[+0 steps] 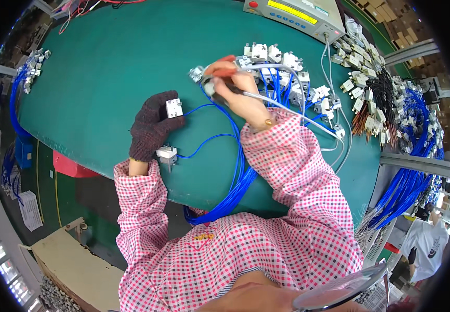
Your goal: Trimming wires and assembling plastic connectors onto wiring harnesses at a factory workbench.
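My left hand (pixel 155 125), in a dark knitted glove, is closed on a small white connector block (pixel 174 108) with a blue wire running from it. Just beside the glove's wrist, a second white block (pixel 167 152) with a metal part lies on the green table. My right hand (pixel 230 86) is bare and blurred by motion. Its fingers are closed round test probes, one with a red grip (pixel 222 66) and a dark one partly hidden, trailing grey cables (pixel 287 108). At its fingertips is a blurred white-and-metal block (pixel 198 74); whether the probes touch it I cannot tell.
A tester box (pixel 298 14) with a yellow display stands at the far right. Several white blocks with blue wires (pixel 282 65) crowd the table beyond my right arm. A blue wire bundle (pixel 230 195) hangs over the near edge. More wired blocks (pixel 32 67) lie far left.
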### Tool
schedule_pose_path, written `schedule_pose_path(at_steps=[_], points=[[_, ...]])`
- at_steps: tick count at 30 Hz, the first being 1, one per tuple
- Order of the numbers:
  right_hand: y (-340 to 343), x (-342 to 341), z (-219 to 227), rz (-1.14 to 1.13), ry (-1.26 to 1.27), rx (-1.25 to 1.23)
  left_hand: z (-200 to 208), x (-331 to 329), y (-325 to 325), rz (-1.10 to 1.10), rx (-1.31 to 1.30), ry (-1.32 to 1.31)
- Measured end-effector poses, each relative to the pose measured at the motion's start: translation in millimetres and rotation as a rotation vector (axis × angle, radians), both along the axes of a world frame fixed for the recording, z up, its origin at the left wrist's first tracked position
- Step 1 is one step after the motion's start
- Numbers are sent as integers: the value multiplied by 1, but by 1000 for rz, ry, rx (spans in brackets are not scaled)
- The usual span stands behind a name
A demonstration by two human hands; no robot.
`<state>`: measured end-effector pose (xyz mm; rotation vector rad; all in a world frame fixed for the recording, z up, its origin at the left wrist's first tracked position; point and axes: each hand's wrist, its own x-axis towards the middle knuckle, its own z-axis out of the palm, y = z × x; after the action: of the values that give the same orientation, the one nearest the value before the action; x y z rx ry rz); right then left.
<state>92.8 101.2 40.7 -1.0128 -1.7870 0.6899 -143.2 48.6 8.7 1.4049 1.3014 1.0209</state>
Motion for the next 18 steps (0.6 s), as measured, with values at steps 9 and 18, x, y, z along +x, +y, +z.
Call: schedule_pose_path(at_steps=[9, 18], points=[[-12, -15, -4, 587, 419, -482, 4, 6, 7, -90, -90, -10], [-14, -21, -9, 546, 392, -476, -5, 5, 6, -65, 27, 6]])
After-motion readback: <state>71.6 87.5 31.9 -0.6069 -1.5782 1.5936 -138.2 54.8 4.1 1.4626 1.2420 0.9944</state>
